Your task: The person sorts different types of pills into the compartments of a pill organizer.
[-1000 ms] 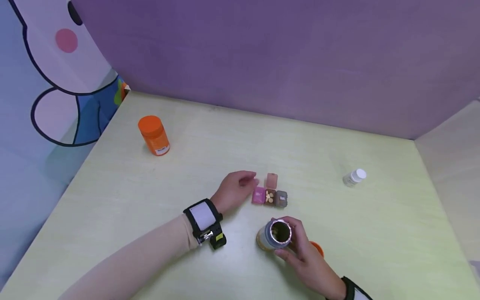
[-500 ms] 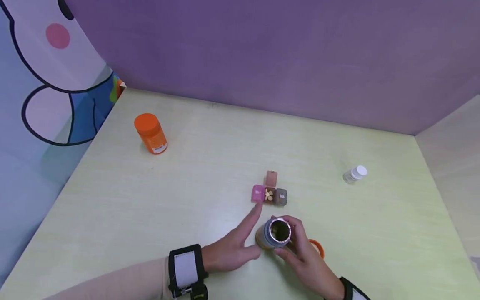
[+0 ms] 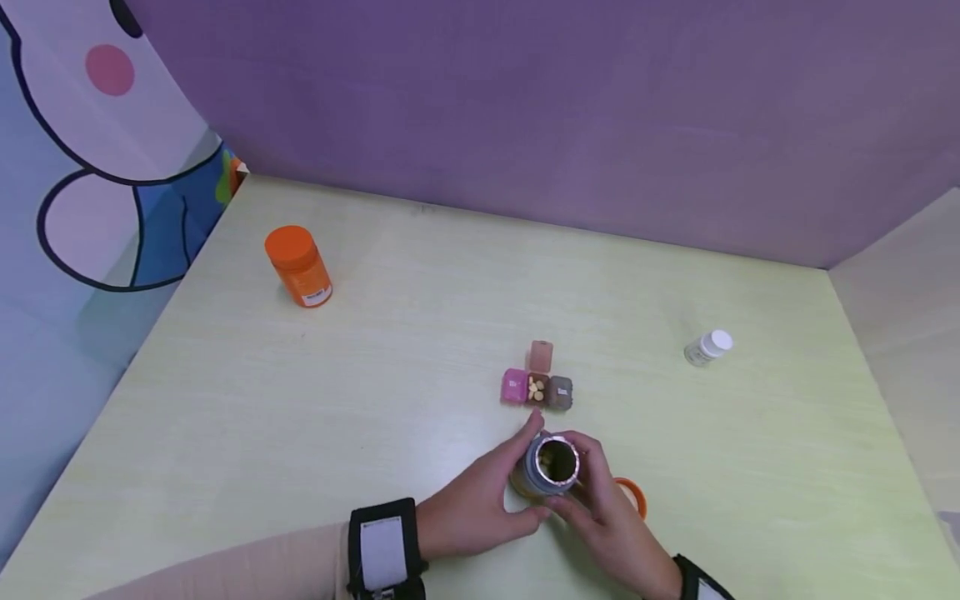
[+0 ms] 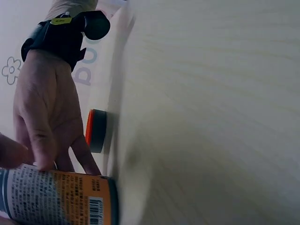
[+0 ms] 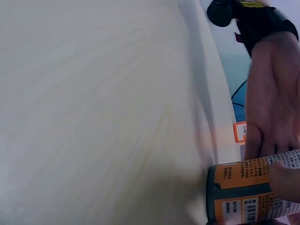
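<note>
In the head view, the uncapped jar (image 3: pixel 532 473) stands roughly upright between my hands: at two o'clock from my left hand (image 3: pixel 480 504), whose straight fingers and thumb spread wide around it, holding nothing I can confirm; at ten from my right hand (image 3: pixel 609 521), the nearer, which grips it. The pill box (image 3: pixel 514 387) lies at twelve from the jar, the orange lid (image 3: pixel 638 494) near four. Half a second ago my left hand was farther off, index towards the pill box; the jar has barely moved. The left wrist view shows my right thumb against the jar. In the right wrist view, my left palm lies beyond it, fingertips hidden.
</note>
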Tool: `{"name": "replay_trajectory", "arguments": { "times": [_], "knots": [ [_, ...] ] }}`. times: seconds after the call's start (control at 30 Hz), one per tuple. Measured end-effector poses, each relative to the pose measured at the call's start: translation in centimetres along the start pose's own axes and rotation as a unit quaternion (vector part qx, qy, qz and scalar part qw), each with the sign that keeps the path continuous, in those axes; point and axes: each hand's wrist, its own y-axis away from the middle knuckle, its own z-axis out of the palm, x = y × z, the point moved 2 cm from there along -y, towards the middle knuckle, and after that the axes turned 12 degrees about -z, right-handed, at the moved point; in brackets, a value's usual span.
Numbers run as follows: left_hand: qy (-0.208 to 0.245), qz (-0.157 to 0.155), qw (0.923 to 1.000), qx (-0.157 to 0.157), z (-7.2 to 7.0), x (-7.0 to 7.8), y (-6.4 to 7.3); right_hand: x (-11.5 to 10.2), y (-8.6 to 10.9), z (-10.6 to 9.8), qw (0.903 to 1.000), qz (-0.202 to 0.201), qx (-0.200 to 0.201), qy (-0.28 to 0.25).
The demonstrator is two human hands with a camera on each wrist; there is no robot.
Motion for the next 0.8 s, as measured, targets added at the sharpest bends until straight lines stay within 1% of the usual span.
{"name": "replay_trajectory", "arguments": {
  "times": [0.07,0.13,0.3,0.4,0.47,0.53,0.63,0.7,0.8],
  "knots": [
    [-0.010,-0.007,0.9997,0.020,0.0,0.0,-0.1,0.0,0.0,0.0,0.9998,0.020,-0.002,0.008],
    [-0.015,-0.011,0.9993,0.033,0.0,0.1,-0.2,-0.1,0.0,0.0,0.9996,0.024,-0.006,0.014],
    [-0.030,-0.004,0.9978,0.060,0.1,0.2,-0.1,-0.3,0.0,-0.1,0.9992,0.012,-0.019,0.033],
    [-0.035,-0.004,0.9967,0.073,0.1,0.2,-0.2,-0.5,0.0,-0.6,0.9992,0.004,-0.013,0.038],
    [-0.030,-0.010,0.9965,0.078,0.0,0.2,-0.3,-0.6,0.1,-1.3,0.9989,-0.002,-0.001,0.047],
    [-0.026,-0.014,0.9964,0.080,-0.1,0.2,-0.5,-0.7,0.4,-2.3,0.9977,-0.021,0.012,0.063],
    [-0.020,-0.015,0.9964,0.081,-0.2,0.2,-0.7,-0.4,1.0,-4.3,0.9937,-0.027,0.022,0.106],
    [-0.024,-0.008,0.9961,0.084,-0.2,0.2,-0.8,0.0,1.7,-5.7,0.9897,-0.025,0.017,0.140],
    [-0.030,0.000,0.9956,0.089,-0.3,0.1,-0.8,1.0,2.9,-7.4,0.9817,-0.013,-0.010,0.190]
  ]
}}
